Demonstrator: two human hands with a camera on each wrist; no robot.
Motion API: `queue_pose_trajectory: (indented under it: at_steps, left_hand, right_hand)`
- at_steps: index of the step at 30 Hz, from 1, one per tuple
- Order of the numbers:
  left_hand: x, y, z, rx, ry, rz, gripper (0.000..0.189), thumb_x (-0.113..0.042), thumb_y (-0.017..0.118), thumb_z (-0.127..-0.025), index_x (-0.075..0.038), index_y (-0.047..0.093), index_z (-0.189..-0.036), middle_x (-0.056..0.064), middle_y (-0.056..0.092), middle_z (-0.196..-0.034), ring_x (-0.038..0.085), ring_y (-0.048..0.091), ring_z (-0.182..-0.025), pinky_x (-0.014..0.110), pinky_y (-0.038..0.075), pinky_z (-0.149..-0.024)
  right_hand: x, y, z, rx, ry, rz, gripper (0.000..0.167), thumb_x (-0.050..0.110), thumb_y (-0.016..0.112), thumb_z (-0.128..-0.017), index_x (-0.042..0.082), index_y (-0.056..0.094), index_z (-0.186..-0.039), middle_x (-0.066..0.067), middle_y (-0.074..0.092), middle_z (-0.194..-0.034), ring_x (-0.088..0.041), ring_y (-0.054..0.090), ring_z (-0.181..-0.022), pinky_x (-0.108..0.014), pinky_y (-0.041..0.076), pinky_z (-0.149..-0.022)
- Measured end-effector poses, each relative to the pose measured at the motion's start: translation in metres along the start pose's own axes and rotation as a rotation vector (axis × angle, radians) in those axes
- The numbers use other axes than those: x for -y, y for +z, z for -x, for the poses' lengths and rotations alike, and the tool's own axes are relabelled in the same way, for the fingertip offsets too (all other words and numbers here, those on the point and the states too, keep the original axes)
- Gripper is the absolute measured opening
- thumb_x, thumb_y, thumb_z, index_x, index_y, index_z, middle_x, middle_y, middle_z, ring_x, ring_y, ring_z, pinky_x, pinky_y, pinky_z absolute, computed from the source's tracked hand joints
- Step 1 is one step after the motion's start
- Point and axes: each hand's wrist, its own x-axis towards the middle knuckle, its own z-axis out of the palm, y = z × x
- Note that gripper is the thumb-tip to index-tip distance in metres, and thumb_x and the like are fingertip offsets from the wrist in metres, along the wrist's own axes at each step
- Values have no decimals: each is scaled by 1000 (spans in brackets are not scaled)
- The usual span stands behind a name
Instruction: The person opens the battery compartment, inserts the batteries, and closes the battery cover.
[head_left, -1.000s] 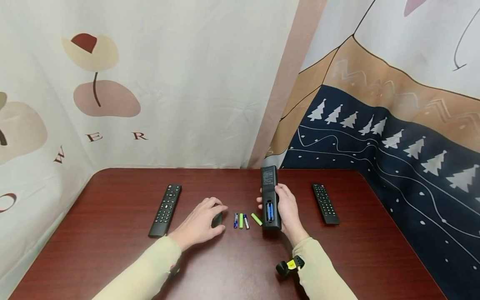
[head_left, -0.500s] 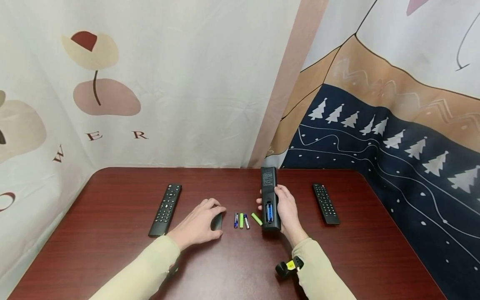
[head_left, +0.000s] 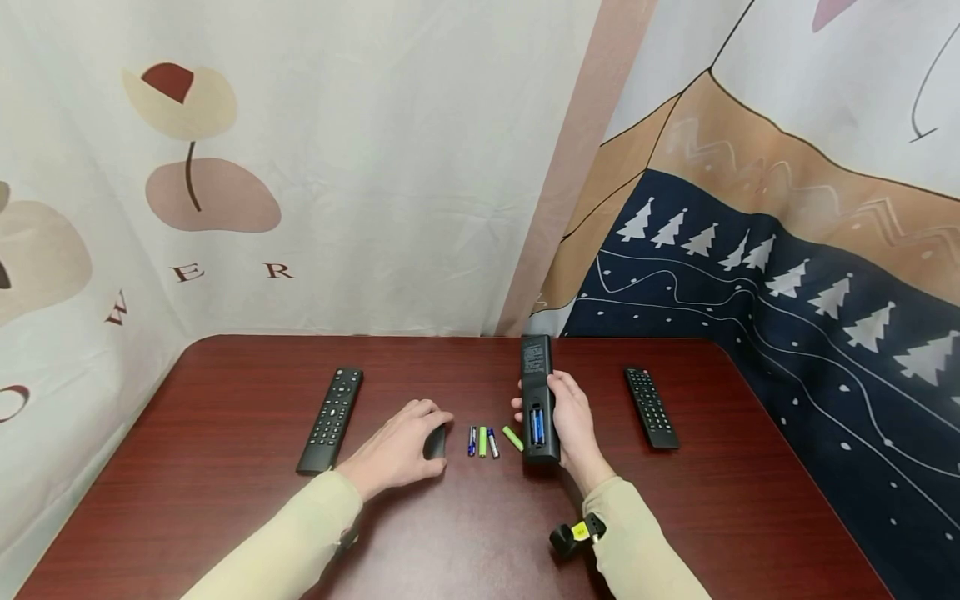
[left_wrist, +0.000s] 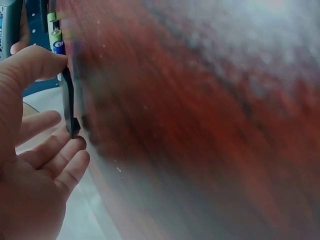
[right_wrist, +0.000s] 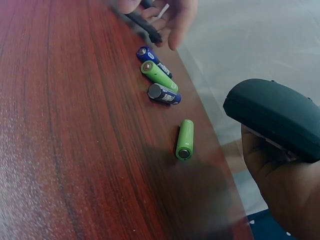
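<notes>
My left hand (head_left: 393, 442) pinches a dark battery cover (head_left: 435, 442) by its two ends, low over the table. In the left wrist view the thumb is at one end of the cover (left_wrist: 69, 97) and fingertips are at the other. A black remote control (head_left: 536, 379) rests in my right hand (head_left: 577, 421), back side up. Its open battery compartment (head_left: 537, 427) shows blue batteries inside. Between the hands lie loose batteries: a blue one (head_left: 472, 441), a green one (head_left: 483, 442), a blue-and-silver one (head_left: 492, 442) and a slanted green one (head_left: 513, 438).
Another black remote (head_left: 331, 421) lies buttons-up left of my left hand. A smaller black remote (head_left: 651, 408) is at the right. The reddish-brown table (head_left: 465, 533) meets hanging printed cloths at its back and right edges.
My left thumb and fingers have shifted slightly on the battery cover. The remote in my right hand has come down very slightly. The loose batteries stay put.
</notes>
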Motion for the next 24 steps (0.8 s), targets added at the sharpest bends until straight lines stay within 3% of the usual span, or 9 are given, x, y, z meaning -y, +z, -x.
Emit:
queue_pose_trajectory:
  at_steps: [10,17,24]
  left_hand:
    - [-7,-1,-3,-101,24,13,57,-25,83,-76,-2,68,-127,5,66,-115,21,58,-106,38,53,-90]
    - [-10,1,-5,-131,-5,28,57,-27,84,-78,-3,68,-128,6,68,-118,23,61,-109,39,54,-91]
    - [-15,1,-7,-173,21,46,58,-27,84,-77,-4,68,-128,7,69,-119,24,62,-111,39,55,-93]
  right_hand:
    - [-1,1,1,5,6,-2,36,27,31,-113,9,42,-141,-30,55,-140,-24,75,-86,-39,63,-77]
    - [-2,2,2,2,6,12,36,27,31,-112,8,43,-140,-30,55,-139,-25,75,-87,-38,63,-78]
    - [-3,2,2,7,11,18,36,28,31,-113,9,42,-141,-29,54,-141,-26,75,-90,-41,62,-81]
